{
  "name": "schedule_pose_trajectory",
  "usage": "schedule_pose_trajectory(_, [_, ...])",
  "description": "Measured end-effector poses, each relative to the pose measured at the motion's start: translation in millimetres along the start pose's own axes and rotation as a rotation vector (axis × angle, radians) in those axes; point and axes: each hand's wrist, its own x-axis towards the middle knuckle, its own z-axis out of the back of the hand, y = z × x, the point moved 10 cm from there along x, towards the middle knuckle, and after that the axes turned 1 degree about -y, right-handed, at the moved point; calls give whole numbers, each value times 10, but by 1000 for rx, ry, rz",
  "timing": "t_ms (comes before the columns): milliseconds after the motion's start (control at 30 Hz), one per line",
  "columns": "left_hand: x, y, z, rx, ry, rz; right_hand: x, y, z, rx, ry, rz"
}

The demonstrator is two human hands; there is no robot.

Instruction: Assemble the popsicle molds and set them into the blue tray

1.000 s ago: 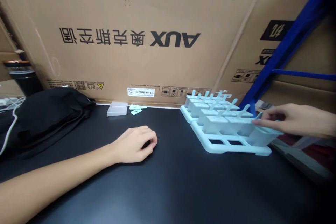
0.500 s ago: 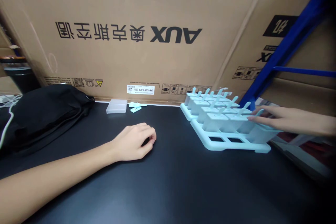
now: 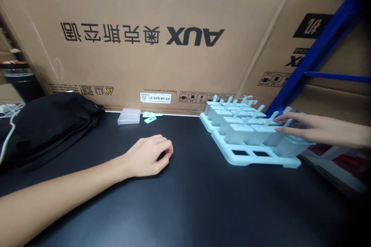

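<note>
A person's right hand [image 3: 298,125] reached in from the right over a pale-blue ice-pop mould [image 3: 292,146] at the near right corner of a tray [image 3: 232,158]. Its fingers were extended and parted about the stick [image 3: 288,122] of that mould; whether they touched it could not be told. More lidded moulds [image 3: 239,133], their sticks pointing up, stood in rows beside and behind it, and two cut-outs showed along the tray's near side.

The left hand [image 3: 152,155] rested on the black counter [image 3: 185,204], well apart from the tray, its fingers loosely curled toward the thumb; whether the tips met could not be made out. Beyond it lay a translucent plastic case [image 3: 129,117], just beside several small light-blue pieces [image 3: 150,120].

A black cloth bag [image 3: 58,121] and a white cable [image 3: 11,135] occupied the left, near a dark cup [image 3: 23,85]. A large cardboard box [image 3: 139,65], its AUX lettering upside down, stood behind, and a blue metal frame [image 3: 315,50] slanted across the right.
</note>
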Motion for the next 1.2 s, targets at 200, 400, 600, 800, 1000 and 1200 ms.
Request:
schedule_pose_trajectory(200, [1,-8,2,2,2,-6,29,-66,-147,25,146,5])
schedule_pose_trajectory(400, [6,-14,-7,0,6,-5,-30,104,-83,49,148,28])
schedule_pose_trajectory(600, [3,-18,-2,6,9,-7,-37,123,-68,74,146,28])
schedule_pose_trajectory(800, [1,-7,-6,8,11,0,-39,84,-81,103,153,14])
schedule_pose_trajectory(1000, [-1,-11,-2,11,9,-5,-19,15,-90,155,147,-14])
schedule_pose_trajectory(1200, [-8,-11,-5,19,6,-2,-16,76,-14,95,138,-22])
